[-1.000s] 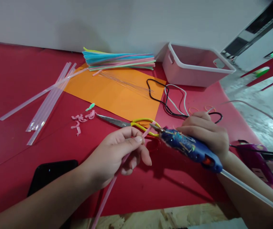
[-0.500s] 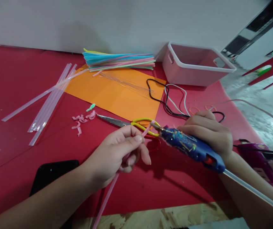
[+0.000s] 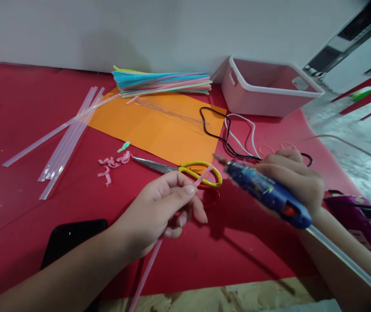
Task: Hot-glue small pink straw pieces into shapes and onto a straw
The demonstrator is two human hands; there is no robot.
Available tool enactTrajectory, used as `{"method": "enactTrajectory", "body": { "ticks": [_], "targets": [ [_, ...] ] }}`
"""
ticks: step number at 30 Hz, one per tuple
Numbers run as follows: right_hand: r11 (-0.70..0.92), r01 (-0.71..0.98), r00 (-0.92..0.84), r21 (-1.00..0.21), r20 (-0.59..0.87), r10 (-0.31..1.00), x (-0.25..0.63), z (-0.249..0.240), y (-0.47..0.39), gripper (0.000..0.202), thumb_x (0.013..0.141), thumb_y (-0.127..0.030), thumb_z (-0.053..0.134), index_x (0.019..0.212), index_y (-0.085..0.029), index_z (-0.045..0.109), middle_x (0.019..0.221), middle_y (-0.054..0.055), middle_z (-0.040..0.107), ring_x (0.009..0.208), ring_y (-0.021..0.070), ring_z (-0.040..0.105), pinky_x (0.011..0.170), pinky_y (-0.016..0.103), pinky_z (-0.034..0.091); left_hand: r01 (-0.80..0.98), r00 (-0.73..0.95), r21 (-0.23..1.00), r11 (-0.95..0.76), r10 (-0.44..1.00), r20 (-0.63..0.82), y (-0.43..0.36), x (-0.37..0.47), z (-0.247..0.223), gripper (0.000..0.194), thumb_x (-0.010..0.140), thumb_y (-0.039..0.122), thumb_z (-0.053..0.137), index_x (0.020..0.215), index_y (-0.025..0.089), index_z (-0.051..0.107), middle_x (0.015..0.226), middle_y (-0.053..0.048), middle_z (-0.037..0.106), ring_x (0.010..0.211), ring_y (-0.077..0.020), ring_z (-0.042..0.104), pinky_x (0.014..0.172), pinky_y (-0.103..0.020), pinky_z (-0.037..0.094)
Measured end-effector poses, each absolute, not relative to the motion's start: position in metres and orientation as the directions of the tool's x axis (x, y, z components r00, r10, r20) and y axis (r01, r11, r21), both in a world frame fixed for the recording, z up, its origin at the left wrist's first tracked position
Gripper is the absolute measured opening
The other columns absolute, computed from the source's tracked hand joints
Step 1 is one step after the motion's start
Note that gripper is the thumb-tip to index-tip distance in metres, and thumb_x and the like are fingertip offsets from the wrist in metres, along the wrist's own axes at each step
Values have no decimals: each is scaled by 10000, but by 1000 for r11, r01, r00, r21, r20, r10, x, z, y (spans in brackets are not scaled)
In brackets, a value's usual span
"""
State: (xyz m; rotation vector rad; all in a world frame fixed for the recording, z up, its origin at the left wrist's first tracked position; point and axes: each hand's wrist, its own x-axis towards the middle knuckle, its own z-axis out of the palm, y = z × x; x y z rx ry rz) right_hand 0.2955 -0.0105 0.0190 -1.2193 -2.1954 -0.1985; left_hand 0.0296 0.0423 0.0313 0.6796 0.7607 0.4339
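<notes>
My left hand [image 3: 169, 206] pinches a thin pink strip [image 3: 204, 175] between thumb and index finger. Its short end points up and right, while a long tail runs below the hand past the table's front edge. In my right hand [image 3: 291, 184] is a blue hot glue gun [image 3: 263, 188], its nozzle pointing up and left, apart from the strip's end. A long translucent glue stick [image 3: 347, 260] sticks out of the gun's back. Scissors with yellow and red handles [image 3: 185, 167] lie just behind my left hand. Small curled pink pieces [image 3: 114, 162] and a green piece [image 3: 124, 147] lie by the blades.
Several glue sticks [image 3: 71, 138] lie at the left. Colourful pipe cleaners [image 3: 162, 83] and thin wires [image 3: 172, 112] rest on orange paper [image 3: 146, 134]. A pink basket [image 3: 256, 99] stands at the back right, near black and white cords [image 3: 229, 138]. A black phone [image 3: 71, 238] is beside my left forearm.
The glue gun has moved right and slightly up, so its nozzle has come away from the tip of the pink strip. My left hand has hardly moved.
</notes>
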Motion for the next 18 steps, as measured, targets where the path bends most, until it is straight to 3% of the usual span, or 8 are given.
{"method": "enactTrajectory", "body": {
  "ticks": [5,8,12,18],
  "targets": [
    [591,787,-384,-175,612,692,291,21,-12,76,982,-244,561,947,-214,622,684,0,610,609,141,585,734,384,386,-57,558,819,570,699,-448,41,31,33,225,843,181,720,710,185,539,676,-38,764,498,-103,596,398,-170,478],
    [631,757,-451,-166,565,690,289,20,-14,126,1003,-254,527,965,-197,633,679,2,625,622,144,605,746,385,394,43,449,905,423,801,-396,38,29,31,219,827,173,733,710,194,549,579,1,716,481,-115,626,425,-177,462],
    [638,752,-471,-166,542,696,288,18,-13,83,963,-225,589,950,-183,661,694,0,627,629,140,614,743,379,397,196,359,972,128,913,-192,30,23,25,157,840,214,745,746,203,619,700,-35,788,606,-165,724,541,-214,513],
    [624,769,-479,-136,524,704,286,17,-14,79,955,-195,588,941,-171,661,700,-1,626,624,134,595,749,377,387,288,356,957,-27,931,-81,25,20,25,110,832,206,753,779,226,660,736,-22,805,611,-180,741,525,-220,505]
  ]
}}
